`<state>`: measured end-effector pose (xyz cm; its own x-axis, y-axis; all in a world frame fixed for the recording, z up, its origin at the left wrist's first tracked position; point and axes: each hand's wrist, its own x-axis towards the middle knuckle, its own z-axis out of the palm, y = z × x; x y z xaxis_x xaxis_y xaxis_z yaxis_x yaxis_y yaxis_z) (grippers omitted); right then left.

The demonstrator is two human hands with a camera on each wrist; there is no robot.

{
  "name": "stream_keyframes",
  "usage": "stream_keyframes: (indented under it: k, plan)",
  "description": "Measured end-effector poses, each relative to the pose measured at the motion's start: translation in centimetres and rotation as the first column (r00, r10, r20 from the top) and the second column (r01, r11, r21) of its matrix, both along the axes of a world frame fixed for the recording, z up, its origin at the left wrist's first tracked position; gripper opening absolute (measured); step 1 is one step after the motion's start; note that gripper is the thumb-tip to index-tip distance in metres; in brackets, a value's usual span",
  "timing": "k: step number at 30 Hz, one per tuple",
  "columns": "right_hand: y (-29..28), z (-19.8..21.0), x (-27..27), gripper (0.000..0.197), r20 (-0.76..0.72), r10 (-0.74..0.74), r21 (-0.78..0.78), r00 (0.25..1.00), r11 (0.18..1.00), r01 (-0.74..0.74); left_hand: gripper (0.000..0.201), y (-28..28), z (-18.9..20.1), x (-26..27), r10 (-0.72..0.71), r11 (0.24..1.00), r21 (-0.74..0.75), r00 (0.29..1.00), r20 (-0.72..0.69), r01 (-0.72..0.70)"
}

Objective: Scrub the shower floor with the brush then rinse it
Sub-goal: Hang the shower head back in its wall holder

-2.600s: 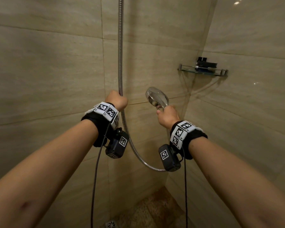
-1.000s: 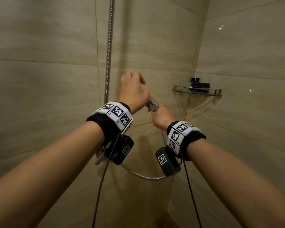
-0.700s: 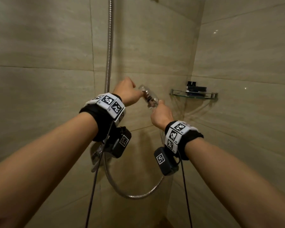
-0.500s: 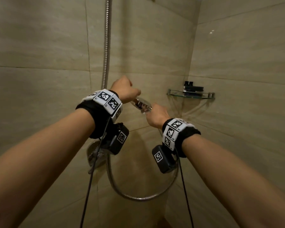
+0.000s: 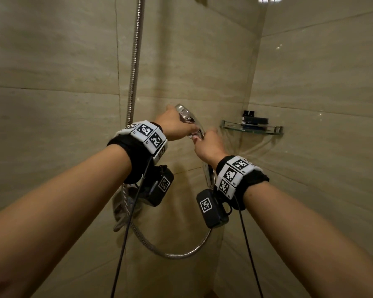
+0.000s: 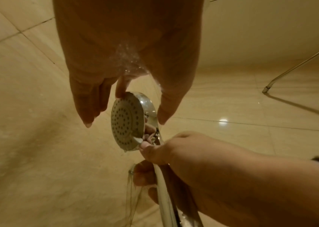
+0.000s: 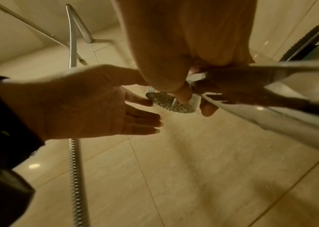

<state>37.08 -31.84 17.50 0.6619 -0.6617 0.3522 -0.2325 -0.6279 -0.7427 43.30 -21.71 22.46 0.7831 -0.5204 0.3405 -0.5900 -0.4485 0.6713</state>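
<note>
A chrome shower head [image 5: 186,117] is held up in front of the tiled wall. My right hand [image 5: 207,147] grips its handle [image 6: 164,192] just below the head. My left hand [image 5: 172,125] lies against the head with straight fingers: one fingertip [image 6: 120,90] touches the top rim and the thumb sits behind the chrome back. The spray face [image 6: 127,122] points left toward the wall, and no water comes out. The metal hose [image 5: 174,253] loops below both wrists. The shower floor is out of view.
A glass corner shelf [image 5: 276,131] on the right wall carries a dark bristled object [image 7: 306,41]. A chrome wall valve [image 5: 121,211] sits behind my left wrist. The hose [image 5: 134,61] runs straight up the wall. Tiled walls close in on the left, front and right.
My left hand let go of the hose and came across to the shower head. Both hands rose a little, and the hose loop now hangs lower.
</note>
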Motion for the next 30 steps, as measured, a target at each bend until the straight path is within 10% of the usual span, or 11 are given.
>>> stream_keyframes:
  k: [4,9,30]
  plan:
    - [0.0,1.2,-0.1,0.039,0.092,0.022,-0.028,0.996,0.999,-0.020,0.046,0.3,1.8,-0.7,-0.002,1.000,-0.016,0.998,0.065,0.003]
    - [-0.2,2.9,-0.7,0.022,0.135,0.078,-0.077,0.988,0.995,-0.068,0.086,1.3,4.2,-0.7,0.066,0.998,-0.028,0.992,0.108,-0.064]
    - [-0.6,1.8,-1.1,0.026,0.189,0.141,-0.129,0.972,0.985,-0.118,0.054,2.3,5.0,-1.4,-0.175,0.932,0.361,0.831,0.528,-0.033]
